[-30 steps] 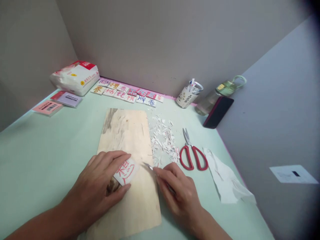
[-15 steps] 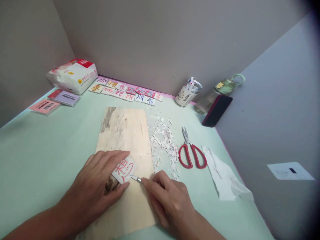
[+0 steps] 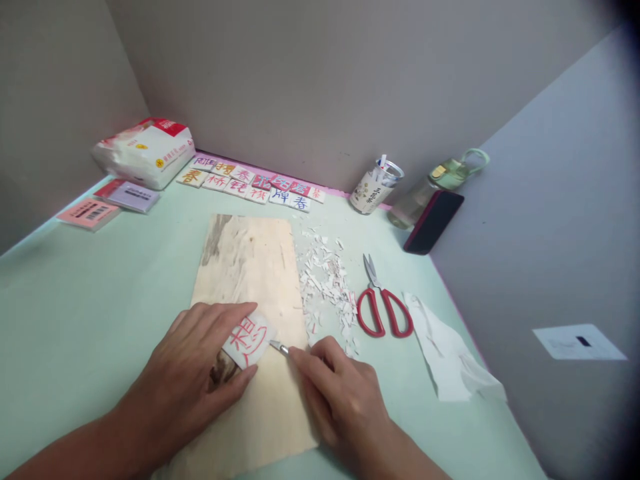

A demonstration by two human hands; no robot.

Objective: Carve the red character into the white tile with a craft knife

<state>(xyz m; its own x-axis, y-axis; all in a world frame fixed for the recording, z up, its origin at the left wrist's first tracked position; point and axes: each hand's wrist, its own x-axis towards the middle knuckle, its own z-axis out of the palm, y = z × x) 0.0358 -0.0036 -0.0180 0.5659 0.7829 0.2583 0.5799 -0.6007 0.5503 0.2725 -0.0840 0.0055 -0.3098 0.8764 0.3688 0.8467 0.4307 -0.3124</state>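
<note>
My left hand (image 3: 200, 367) grips a small white square (image 3: 247, 339) with a red handwritten character between its thumb and fingers, against the wooden board (image 3: 255, 273). In my right hand (image 3: 345, 393) is a slim metal craft knife (image 3: 280, 347), fingers closed around its handle. The blade tip lies at the right edge of the white square; I cannot tell whether it touches. Most of the knife's handle is hidden by the hand. White shavings (image 3: 327, 280) are scattered along the board's right side.
Red-handled scissors (image 3: 384, 310) and a crumpled white tissue (image 3: 450, 353) lie to the right. Behind stand a can of pens (image 3: 373, 190), a bottle (image 3: 413, 203) and a phone (image 3: 434, 223). Lettered squares (image 3: 240, 187) line the back, beside a tissue pack (image 3: 147, 157) and pads (image 3: 93, 213).
My right hand has shifted slightly right and up, taking the knife tip from the square's lower edge to its right edge. My left hand and the white square have barely moved.
</note>
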